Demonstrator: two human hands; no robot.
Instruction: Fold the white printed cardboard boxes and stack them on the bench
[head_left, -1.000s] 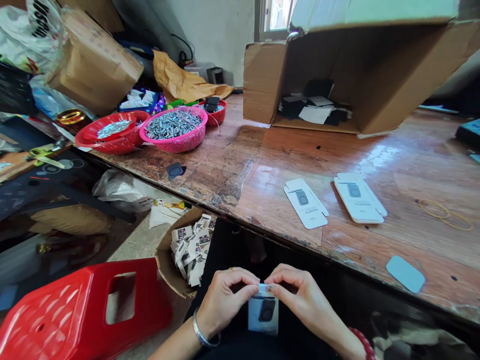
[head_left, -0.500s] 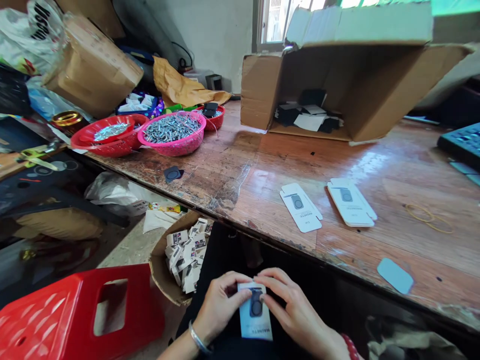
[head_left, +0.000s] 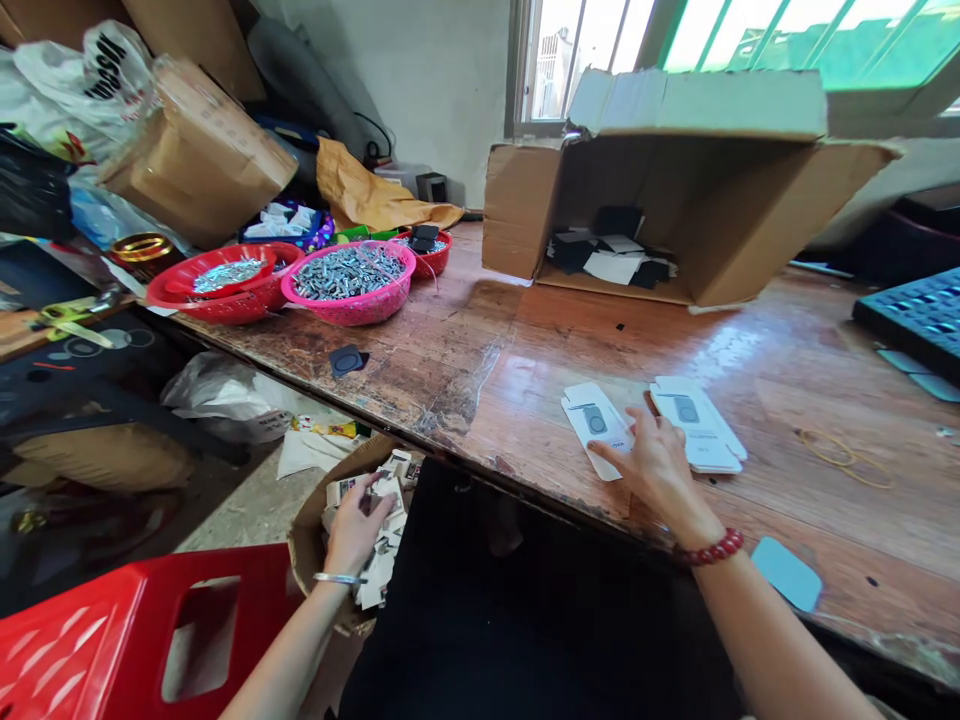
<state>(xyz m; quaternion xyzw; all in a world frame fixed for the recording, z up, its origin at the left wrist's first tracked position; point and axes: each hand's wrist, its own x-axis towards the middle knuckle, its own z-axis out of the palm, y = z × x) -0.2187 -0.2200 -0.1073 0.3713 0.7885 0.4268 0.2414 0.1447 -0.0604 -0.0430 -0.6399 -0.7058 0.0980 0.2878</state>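
Observation:
My left hand (head_left: 355, 525) is over the cardboard carton (head_left: 304, 555) of small white boxes (head_left: 386, 545). Its thumb and forefinger are apart, with white boxes just beyond them, and I see nothing gripped. On the table, my right hand (head_left: 656, 465) reaches across a flat white printed card box (head_left: 592, 415) with its fingers spread, the tips at its right edge. The print on that flat box shows a dark device. Right beside this hand lies a stack of similar flat boxes (head_left: 694, 425).
Baskets of small metal parts, one pink (head_left: 349, 300) and one red (head_left: 217, 300), stand at the left. An open cardboard box (head_left: 521, 215) faces me at the back. A rubber band (head_left: 844, 460) and a pale blue card (head_left: 787, 573) lie rightward. A red stool (head_left: 97, 640) is lower left.
My hands have parted from the printed white box they held over my lap. The left has moved to the carton, the right up to the flat box on the table.

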